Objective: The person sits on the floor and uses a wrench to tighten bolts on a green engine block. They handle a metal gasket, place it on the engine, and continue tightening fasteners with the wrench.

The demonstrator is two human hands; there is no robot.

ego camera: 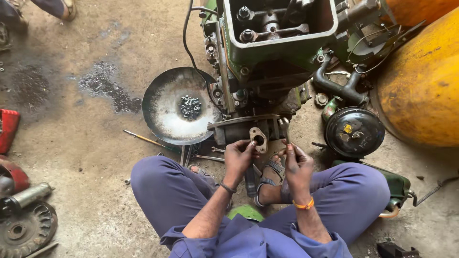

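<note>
Person seated on the concrete floor (86,143), legs folded, facing a green engine block (267,57) with its top cover off.

Left hand (237,157): fingers clenched around a small metal flange plate (258,138) with 1 round hole, pressing it up against the lower front face of the engine, just below the grey ledge. Plate sits tilted, its lower edge in the fingertips.

Right hand (297,165): closed on the handle of a spanner (284,128) – the tool points upward, its head just beside the plate, on the plate's right. Whether the head touches the engine I cannot tell.

Surroundings:
- Shallow metal pan (167,114) on the floor, left of the engine, touching its side; a pile of bolts (190,107) lies in the middle of it.
- Screwdriver (143,139) with yellow shaft near the pan's lower edge.
- Black round cover (354,131) right of the engine, near the person's right knee.
- Large yellow tank (420,86) at the far right.
- Toothed wheel (24,231) and red parts at the left edge – well apart from the hands.
</note>
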